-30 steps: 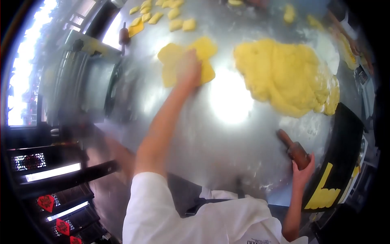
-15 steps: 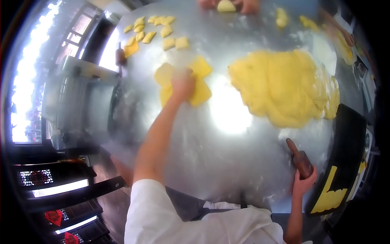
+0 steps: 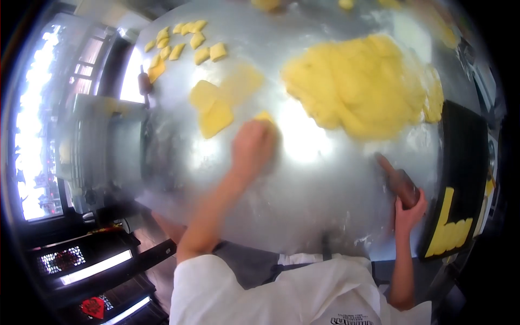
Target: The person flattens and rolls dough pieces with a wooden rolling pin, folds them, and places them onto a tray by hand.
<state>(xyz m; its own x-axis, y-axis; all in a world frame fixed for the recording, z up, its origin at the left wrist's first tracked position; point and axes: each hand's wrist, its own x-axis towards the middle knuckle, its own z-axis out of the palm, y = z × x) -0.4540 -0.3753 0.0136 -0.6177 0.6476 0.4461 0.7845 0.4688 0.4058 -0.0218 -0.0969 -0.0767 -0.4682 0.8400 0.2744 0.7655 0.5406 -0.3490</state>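
Note:
My left hand (image 3: 253,145) is closed on the edge of a flat yellow dough piece (image 3: 264,116), which is mostly hidden behind my fingers. Beyond it, overlapping flattened dough pieces (image 3: 215,116) lie on the metal table (image 3: 303,211). My right hand (image 3: 410,211) grips a brown wooden rolling pin (image 3: 403,187) by its near end, over the table's right side. A big slab of yellow dough (image 3: 355,89) spreads on the table ahead of that rolling pin.
Several small dough pieces (image 3: 197,39) lie at the far left, near another rolling pin (image 3: 144,83). A black tray (image 3: 460,162) with yellow dough strips (image 3: 450,233) stands along the right edge. A glass-sided machine or case (image 3: 108,146) is at the left.
My left hand has pulled back toward me, drawing one dough piece away from the overlapping group. My right hand still holds the rolling pin. The whole view has shifted slightly.

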